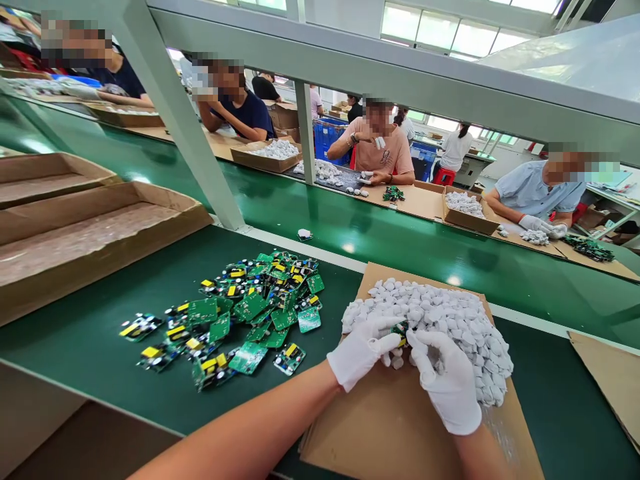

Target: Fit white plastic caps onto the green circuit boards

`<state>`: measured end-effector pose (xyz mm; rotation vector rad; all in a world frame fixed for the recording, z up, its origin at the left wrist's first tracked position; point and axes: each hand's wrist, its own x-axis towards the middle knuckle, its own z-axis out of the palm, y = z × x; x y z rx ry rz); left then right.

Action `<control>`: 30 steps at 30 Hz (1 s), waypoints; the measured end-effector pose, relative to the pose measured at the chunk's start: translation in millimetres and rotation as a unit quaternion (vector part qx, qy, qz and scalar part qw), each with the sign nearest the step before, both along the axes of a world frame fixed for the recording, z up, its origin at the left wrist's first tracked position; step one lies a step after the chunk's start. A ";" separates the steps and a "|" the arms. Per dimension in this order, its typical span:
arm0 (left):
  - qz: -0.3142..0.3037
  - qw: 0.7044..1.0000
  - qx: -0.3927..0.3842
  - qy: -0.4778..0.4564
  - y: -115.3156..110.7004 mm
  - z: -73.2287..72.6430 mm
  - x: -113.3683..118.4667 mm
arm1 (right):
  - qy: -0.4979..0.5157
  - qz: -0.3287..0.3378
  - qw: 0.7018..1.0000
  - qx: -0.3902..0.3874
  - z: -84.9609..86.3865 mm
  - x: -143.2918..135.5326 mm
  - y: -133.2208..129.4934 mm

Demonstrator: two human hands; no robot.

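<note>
One small circuit board (401, 330) sits in the pinching grip of your left hand (367, 347), white lumps (453, 310) at one o'clock, the board pile (253, 308) at nine. Your right hand (449, 381) curls just beside the board; whether it grasps anything, I cannot tell. Likely light, stiff and fragile, the board is best taken by its edges.

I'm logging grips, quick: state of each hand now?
Left white-gloved hand: closed, holding a small green-and-yellow circuit board.
Right white-gloved hand: curled beside it; whether holding anything cannot be told.
</note>
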<state>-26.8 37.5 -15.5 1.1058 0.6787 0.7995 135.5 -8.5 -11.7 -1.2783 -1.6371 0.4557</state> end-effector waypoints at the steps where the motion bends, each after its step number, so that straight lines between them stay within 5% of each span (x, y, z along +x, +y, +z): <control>1: 0.011 1.000 0.000 0.009 -0.7 0.2 0.4 | -0.033 0.006 0.999 0.023 0.7 0.7 1.5; 11: -0.006 0.999 0.046 -0.005 -11.0 1.2 7.4 | -0.183 -0.045 0.971 0.146 -4.8 2.3 4.1; 15: -0.007 0.999 -0.016 -0.038 -10.2 0.6 8.5 | -0.213 0.003 0.965 0.150 -5.4 2.8 4.0; 22: -0.038 0.983 -0.153 -0.091 -11.9 -2.1 9.5 | -0.245 -0.016 0.942 0.228 -10.5 -1.8 9.4; 26: -0.020 0.983 -0.150 -0.107 -9.4 -3.1 8.8 | -0.194 0.044 0.971 0.133 -10.8 -3.1 7.3; 30: -0.008 0.983 -0.152 -0.102 -9.5 -5.3 9.9 | -0.141 0.012 0.985 0.104 -11.0 -2.4 6.5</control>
